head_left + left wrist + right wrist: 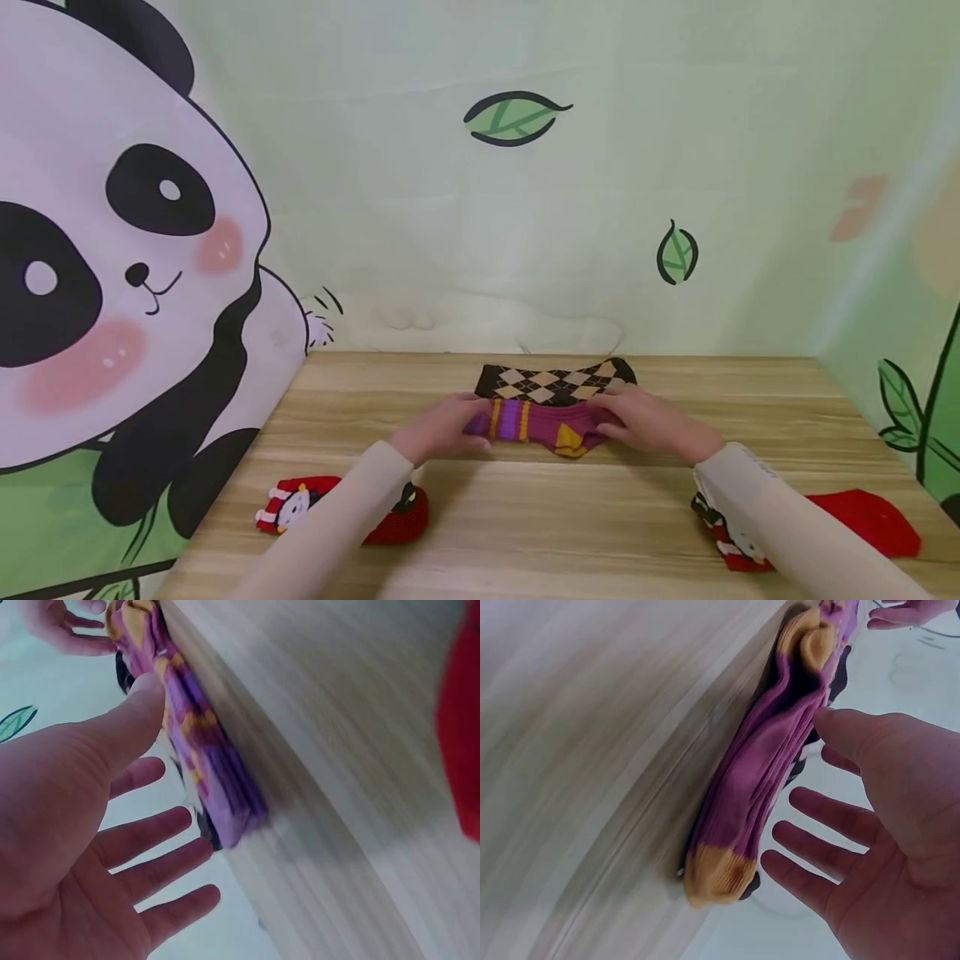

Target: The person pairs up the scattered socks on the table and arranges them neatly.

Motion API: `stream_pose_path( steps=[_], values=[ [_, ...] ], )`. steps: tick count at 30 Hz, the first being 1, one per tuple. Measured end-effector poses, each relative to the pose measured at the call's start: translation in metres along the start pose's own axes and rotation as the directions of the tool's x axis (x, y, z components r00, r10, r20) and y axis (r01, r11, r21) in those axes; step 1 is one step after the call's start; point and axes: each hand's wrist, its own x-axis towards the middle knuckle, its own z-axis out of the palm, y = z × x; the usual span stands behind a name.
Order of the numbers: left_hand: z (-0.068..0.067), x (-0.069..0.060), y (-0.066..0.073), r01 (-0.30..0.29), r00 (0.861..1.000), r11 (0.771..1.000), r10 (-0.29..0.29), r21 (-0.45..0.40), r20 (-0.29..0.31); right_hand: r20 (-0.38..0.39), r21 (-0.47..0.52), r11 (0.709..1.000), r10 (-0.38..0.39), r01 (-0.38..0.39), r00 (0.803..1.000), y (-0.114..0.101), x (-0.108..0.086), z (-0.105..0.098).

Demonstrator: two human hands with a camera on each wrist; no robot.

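Purple ribbed socks (551, 423), with yellow heels and toes and a yellow-and-violet striped cuff, lie lengthwise at the back of the table; in the right wrist view two layers seem stacked. My left hand (450, 427) is at the cuff end, its fingers spread and loosely extended. At the toe end is my right hand (651, 421), fingers also extended, the thumb close to the fabric. Neither hand grips the socks; whether the thumbs touch them I cannot tell. Directly behind lies a black-and-tan argyle sock (555, 383), partly covered.
A red sock with a cartoon figure (401, 521) lies front left, partly under my left sleeve (330, 517). Another red sock (862, 518) lies front right, partly hidden by my right sleeve (787, 508). Behind the wooden table (540, 517) hangs a panda-printed backdrop (375, 208).
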Motion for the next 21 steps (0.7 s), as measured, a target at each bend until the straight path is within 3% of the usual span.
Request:
stream_pose_path(
  steps=[6, 12, 21],
  values=[
    [-0.013, -0.021, -0.007, 0.086, 0.996, 0.996, -0.086, -0.014, 0.008, 0.041, 0.016, 0.998, 0.054, -0.055, 0.998, -0.016, 0.005, 0.001],
    [-0.028, -0.049, -0.015, 0.192, 0.981, 0.981, -0.192, -0.016, 0.002, 0.064, 0.009, 0.998, 0.065, -0.065, 0.996, -0.034, 0.013, -0.001],
    [-0.047, -0.095, -0.034, 0.199, 0.978, 0.980, -0.198, 0.007, -0.067, 0.051, -0.006, 1.000, 0.015, -0.015, 0.999, -0.059, 0.030, 0.007]
  ],
)
